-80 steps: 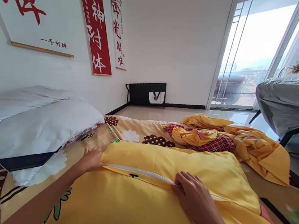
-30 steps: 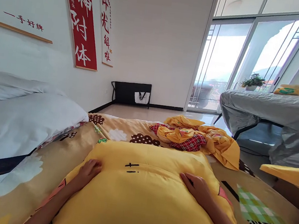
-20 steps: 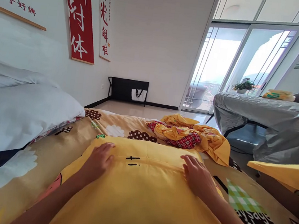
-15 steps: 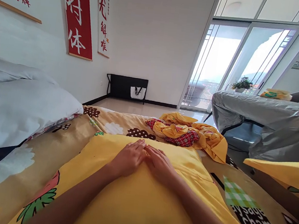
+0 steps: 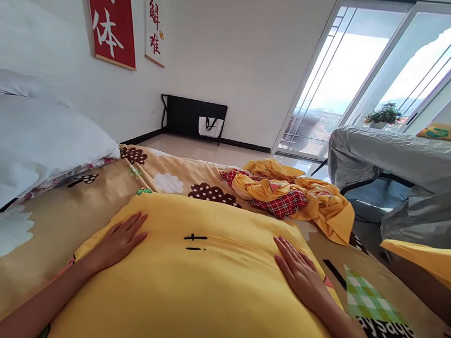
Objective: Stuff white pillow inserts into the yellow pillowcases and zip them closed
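Head view, bedroom — left hand (image 5: 120,241) and right hand (image 5: 299,271) spread flat, fingers open, gripping nothing, pressed on the left and right sides of a plump yellow pillow (image 5: 203,287) lying on a patterned bedsheet (image 5: 36,239) straight ahead. Soft, light and yielding by the look of it, likely to sag if lifted by one corner, best taken at both side edges where the palms rest. Beyond it a crumpled yellow and red-check cloth (image 5: 287,198); at left, white pillows (image 5: 26,150) against the wall. Red calligraphy banner (image 5: 107,12) above, black folded frame (image 5: 193,117) by the far wall, glass sliding doors (image 5: 343,79), grey-covered table (image 5: 411,159) at right — daylight throughout
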### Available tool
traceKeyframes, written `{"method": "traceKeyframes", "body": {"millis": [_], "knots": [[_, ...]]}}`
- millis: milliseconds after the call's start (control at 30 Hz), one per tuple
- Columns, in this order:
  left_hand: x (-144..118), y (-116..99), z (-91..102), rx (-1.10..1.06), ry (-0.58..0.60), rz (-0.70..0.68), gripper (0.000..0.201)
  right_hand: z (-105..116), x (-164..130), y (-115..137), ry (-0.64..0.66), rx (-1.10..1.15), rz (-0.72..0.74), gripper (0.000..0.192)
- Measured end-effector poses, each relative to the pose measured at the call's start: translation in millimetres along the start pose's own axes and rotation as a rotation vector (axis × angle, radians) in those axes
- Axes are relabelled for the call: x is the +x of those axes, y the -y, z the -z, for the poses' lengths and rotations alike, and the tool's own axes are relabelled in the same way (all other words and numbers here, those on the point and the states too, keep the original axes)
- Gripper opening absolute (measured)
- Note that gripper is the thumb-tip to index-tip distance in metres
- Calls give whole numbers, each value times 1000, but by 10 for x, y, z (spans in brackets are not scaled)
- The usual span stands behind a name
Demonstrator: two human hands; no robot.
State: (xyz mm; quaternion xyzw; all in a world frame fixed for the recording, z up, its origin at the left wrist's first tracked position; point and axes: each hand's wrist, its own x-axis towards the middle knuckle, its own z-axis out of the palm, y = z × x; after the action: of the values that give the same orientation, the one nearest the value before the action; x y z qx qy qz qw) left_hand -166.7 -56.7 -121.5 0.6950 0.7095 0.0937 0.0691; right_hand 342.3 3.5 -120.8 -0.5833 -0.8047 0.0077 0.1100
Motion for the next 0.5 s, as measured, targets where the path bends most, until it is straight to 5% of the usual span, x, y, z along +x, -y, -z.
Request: {"method": "traceKeyframes", "body": {"millis": [233, 333, 500], "knots": [[4, 88, -36, -85, -45, 33, 66, -250, -281, -501, -55, -1, -155, 63], [-1, 282, 14, -162, -67, 201, 69, -405, -570, -781, -66, -6, -217, 60], [-55, 763, 172, -222, -313, 487, 57, -478, -1122, -1193, -213, -151, -290, 53]]}}
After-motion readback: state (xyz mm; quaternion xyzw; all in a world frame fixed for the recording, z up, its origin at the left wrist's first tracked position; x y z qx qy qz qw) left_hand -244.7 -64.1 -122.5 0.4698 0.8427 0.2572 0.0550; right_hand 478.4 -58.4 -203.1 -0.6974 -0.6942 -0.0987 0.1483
